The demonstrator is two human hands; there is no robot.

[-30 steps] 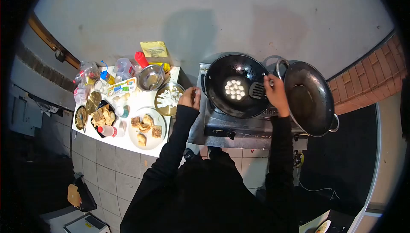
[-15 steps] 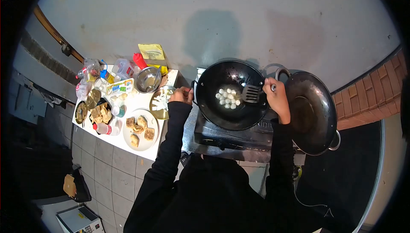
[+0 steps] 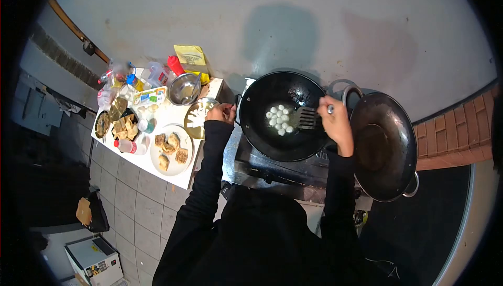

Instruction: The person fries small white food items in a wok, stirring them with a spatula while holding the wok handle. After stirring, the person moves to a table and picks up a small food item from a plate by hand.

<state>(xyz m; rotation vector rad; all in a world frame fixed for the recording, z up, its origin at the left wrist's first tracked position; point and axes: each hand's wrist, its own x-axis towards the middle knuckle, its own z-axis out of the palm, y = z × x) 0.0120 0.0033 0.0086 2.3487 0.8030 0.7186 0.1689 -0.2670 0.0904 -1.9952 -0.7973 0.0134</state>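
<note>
A black wok (image 3: 262, 140) sits on the gas stove (image 3: 277, 171), with several small white balls (image 3: 280, 120) grouped in its middle. My right hand (image 3: 337, 123) is wrapped around the handle of a black slotted spatula (image 3: 305, 118), whose blade lies in the wok just right of the balls. On the wok's left side, my left hand (image 3: 221, 113) has its fingers closed at the loop handle (image 3: 237, 109); the exact grip is partly hidden. Beside that hand, a metal bowl (image 3: 189, 130) holds white pieces.
A second, larger wok (image 3: 385, 173) stands to the right, close to my right hand. On the white table (image 3: 181, 179) at left are a plate (image 3: 183, 166) of browned pieces, a steel bowl (image 3: 184, 88), bottles and packets. A wall rises behind the stove.
The spatula blade has shifted slightly left and turned, now touching the edge of the white balls. The balls are grouped a little differently. My left hand stays by the wok handle.
</note>
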